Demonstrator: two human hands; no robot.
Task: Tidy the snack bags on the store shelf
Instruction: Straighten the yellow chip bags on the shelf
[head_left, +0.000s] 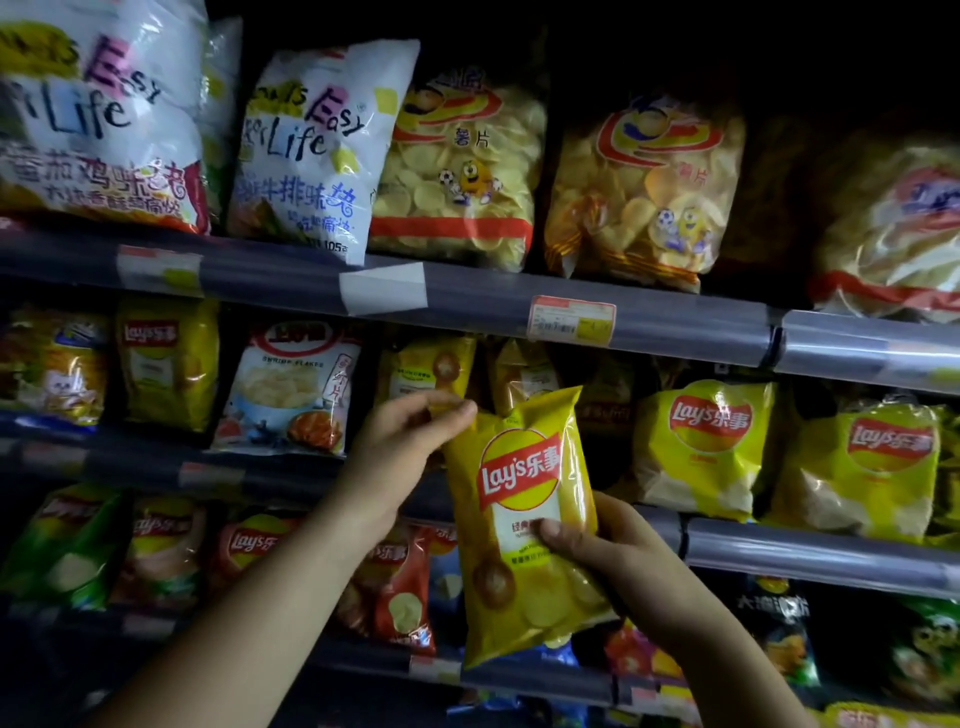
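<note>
A yellow Lay's bag (524, 519) hangs upright in front of the middle shelf, off the shelf board. My right hand (618, 561) grips its lower right side, thumb across the label. My left hand (405, 447) pinches the bag's upper left corner with thumb and fingers. Behind that corner stand two smaller yellow bags (426, 366) in the middle shelf, partly hidden by my left hand and the held bag.
The middle shelf rail (810, 545) runs behind the bag, with larger yellow Lay's bags (701, 447) to the right and a white shrimp-flake bag (291, 389) to the left. Big chip bags (457, 171) fill the top shelf; red Lay's bags (400, 587) sit below.
</note>
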